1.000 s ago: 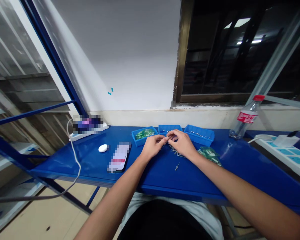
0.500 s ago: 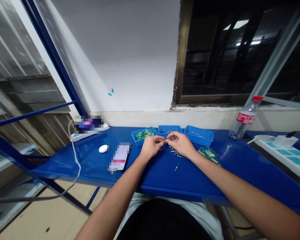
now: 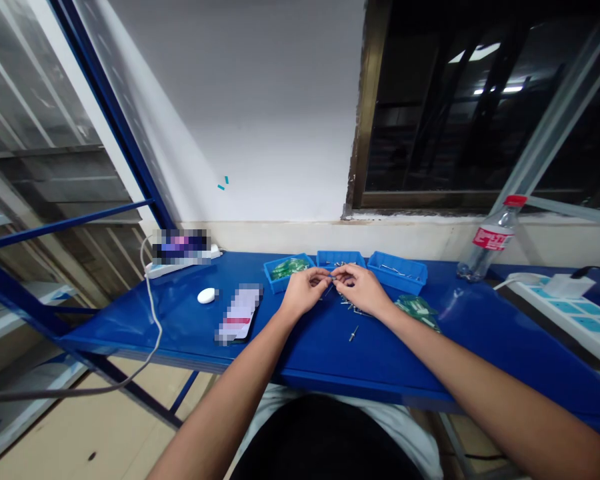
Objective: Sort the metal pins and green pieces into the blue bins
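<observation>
Fingertips nearly touching, my left hand (image 3: 304, 291) and my right hand (image 3: 359, 285) are held over the blue table (image 3: 300, 360), both closed in a pinch. A thin metal piece shows between them, too small to make out clearly or to tell which hand grips it. Under my right hand lies a pile of small metal pins (image 3: 351, 306). One single pin (image 3: 353, 333) lies nearer the front edge. Behind my hands are a blue bin with green packets (image 3: 289, 267), a middle blue bin (image 3: 340, 255) and a right blue bin holding pins (image 3: 397, 272).
Green packets (image 3: 418, 311) lie beside my right forearm. Left of my hands are a phone (image 3: 240, 313) and a white oval object (image 3: 207, 295). A bottle (image 3: 491, 239) and a white power strip (image 3: 575, 313) are on the right; a cable (image 3: 155, 327) hangs at the left.
My fingertips have shifted very slightly around the thin piece between them. The view has moved a little; the objects on the table lie as before.
</observation>
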`<state>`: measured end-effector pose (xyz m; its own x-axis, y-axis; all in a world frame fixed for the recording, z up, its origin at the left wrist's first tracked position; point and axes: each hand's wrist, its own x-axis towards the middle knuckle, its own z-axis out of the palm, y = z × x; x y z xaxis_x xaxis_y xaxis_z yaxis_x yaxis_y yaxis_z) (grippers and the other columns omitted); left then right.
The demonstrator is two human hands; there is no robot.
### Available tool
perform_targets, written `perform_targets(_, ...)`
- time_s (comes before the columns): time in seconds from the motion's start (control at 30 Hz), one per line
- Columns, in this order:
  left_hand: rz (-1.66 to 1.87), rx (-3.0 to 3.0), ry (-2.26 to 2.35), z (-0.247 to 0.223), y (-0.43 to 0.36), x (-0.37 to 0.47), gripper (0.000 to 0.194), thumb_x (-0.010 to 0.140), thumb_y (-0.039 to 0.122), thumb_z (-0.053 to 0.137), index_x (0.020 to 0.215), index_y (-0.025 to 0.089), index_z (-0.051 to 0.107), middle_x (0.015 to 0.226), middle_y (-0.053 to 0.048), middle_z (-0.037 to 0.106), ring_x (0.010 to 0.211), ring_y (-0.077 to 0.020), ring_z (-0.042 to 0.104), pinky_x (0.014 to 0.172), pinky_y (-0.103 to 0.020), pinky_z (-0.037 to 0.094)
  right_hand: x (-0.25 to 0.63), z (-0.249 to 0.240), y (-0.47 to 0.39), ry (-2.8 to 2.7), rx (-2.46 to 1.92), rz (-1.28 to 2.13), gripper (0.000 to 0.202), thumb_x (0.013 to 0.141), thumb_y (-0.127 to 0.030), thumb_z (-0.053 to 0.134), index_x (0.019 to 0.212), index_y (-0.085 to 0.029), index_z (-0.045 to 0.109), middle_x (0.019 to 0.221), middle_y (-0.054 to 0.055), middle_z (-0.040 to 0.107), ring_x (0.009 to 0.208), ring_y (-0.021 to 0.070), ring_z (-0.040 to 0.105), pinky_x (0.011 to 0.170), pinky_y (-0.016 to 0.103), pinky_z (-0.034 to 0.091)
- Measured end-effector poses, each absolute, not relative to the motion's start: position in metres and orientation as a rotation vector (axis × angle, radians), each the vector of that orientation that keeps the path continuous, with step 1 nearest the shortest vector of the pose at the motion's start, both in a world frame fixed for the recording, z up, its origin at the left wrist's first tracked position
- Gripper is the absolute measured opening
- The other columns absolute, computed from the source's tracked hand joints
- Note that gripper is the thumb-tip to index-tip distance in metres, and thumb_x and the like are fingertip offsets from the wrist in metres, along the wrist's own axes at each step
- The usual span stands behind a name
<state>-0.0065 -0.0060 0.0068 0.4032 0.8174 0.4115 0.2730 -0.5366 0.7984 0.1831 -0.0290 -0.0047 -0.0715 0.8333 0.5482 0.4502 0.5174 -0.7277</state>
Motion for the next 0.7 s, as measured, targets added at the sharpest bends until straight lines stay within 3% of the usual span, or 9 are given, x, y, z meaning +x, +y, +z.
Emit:
perform_targets(0.17,1.033,2.119,0.988,0.013,-0.011,-0.009,0.040,0.094,0.051,0.061,0.107,0.017,0.078,0.100,-0.007,0.080,0.089,-0.0223,0.075,0.074,-0.026,0.058,0.184,0.001,-0.033,-1.728,-1.118,0.375,0.018,0.081,-0.017,0.062,0.093,-0.021,0.074,0.088,0.003,0.069,0.077,0.0167,0.065,0.071,0.029,0.054)
perform_targets(0.3,0.994,2.206,1.006,0.019,-0.016,-0.009,0.044,0.096,0.054,0.055,0.104,0.018,0.080,0.091,-0.004,0.080,0.080,-0.0204,0.073,0.072,-0.025,0.054,0.183,0.003,-0.034,-1.729,-1.072,0.428,0.018,0.079,-0.015,0.062,0.093,-0.021,0.071,0.090,0.003,0.072,0.080,0.0171,0.067,0.070,0.028,0.055)
perform_targets(0.5,1.060,2.141,0.939,0.015,-0.011,-0.007,0.030,0.093,0.038,0.065,0.111,0.019,0.078,0.107,-0.006,0.080,0.094,-0.0224,0.076,0.083,-0.028,0.058,0.183,0.002,-0.035,-1.764,-1.053,0.392,0.016,0.083,-0.017,0.061,0.094,-0.022,0.071,0.095,0.004,0.073,0.086,0.0188,0.069,0.077,0.032,0.057)
perform_targets(0.7,1.070,2.134,0.988,0.009,-0.005,-0.006,0.016,0.082,0.021,0.075,0.097,0.018,0.078,0.091,-0.004,0.080,0.081,-0.0193,0.076,0.077,-0.028,0.061,0.183,0.000,-0.032,-1.651,-1.089,0.574,0.014,0.083,-0.029,0.069,0.094,-0.020,0.069,0.088,0.004,0.074,0.080,0.0188,0.071,0.071,0.032,0.059)
